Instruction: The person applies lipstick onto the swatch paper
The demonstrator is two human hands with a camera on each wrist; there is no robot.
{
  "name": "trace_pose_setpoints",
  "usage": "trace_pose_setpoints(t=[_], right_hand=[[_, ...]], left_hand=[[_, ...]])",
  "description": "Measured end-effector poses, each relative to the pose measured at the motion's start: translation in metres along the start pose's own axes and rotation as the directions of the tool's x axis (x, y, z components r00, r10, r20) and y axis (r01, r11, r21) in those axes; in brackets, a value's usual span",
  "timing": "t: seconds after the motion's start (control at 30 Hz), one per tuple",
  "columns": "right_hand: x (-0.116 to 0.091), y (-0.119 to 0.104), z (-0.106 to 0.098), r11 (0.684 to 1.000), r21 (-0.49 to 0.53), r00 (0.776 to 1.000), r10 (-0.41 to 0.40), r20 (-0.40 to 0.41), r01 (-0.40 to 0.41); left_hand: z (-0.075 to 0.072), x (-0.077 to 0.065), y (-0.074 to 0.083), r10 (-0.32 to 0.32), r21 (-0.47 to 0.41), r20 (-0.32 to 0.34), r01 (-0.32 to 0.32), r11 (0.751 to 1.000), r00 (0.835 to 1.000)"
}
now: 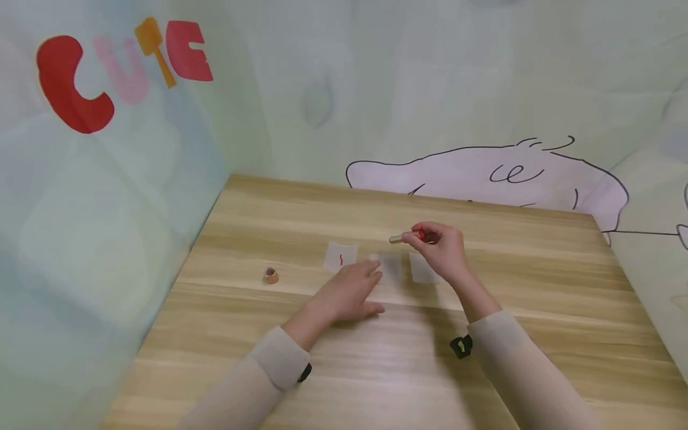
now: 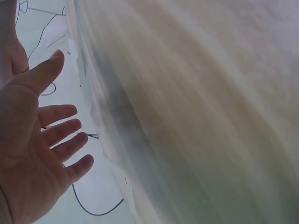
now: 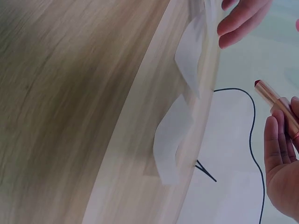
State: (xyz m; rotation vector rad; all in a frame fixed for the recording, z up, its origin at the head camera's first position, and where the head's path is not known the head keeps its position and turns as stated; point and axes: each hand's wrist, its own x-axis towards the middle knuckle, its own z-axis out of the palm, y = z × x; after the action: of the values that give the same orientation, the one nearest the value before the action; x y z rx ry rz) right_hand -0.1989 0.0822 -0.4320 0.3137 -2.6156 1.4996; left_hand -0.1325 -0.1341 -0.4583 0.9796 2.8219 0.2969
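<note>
A lipstick is just right of the frame's centre, its gold tube raised above the tabletop and its tip, dark red in the right wrist view, pointing left. The right hand pinches it between thumb and fingers; a firm hold low on the tube should steer it best, with light pressure so that the soft tip does not snap or smear. Below the lipstick, across the middle of the frame, lie three pale squares: a left paper with a short red stroke, a middle paper and a right paper. In the right wrist view, papers curl up at the edges, so pinning one flat before a stroke seems wise. The left hand, fingers spread and grasping nothing, reaches over the lower edge of the left paper; whether it presses down cannot be told. A small copper-coloured cap sits left of centre, well clear of the work.
</note>
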Motion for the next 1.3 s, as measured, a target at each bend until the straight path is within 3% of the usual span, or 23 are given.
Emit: trace_pose_setpoints(t=[0.4,0.83,1.3], right_hand=[[-0.009,0.012,0.009,0.999,-0.048,0.999,-0.024,0.043,0.026],[-0.005,0.018,0.018,0.986,-0.082,0.985,-0.14,0.097,0.148],[-0.005,0.022,0.026,0.971,-0.132,0.971,-0.175,0.164,0.197]], left_hand=[[0.016,-0.002,0.003,0.008,-0.008,0.061,-0.007,1.0,0.998],[0.014,0.007,0.002,0.011,-0.003,0.079,-0.011,1.0,0.997],[0.012,0.007,0.001,0.006,0.008,0.109,-0.007,1.0,0.994]])
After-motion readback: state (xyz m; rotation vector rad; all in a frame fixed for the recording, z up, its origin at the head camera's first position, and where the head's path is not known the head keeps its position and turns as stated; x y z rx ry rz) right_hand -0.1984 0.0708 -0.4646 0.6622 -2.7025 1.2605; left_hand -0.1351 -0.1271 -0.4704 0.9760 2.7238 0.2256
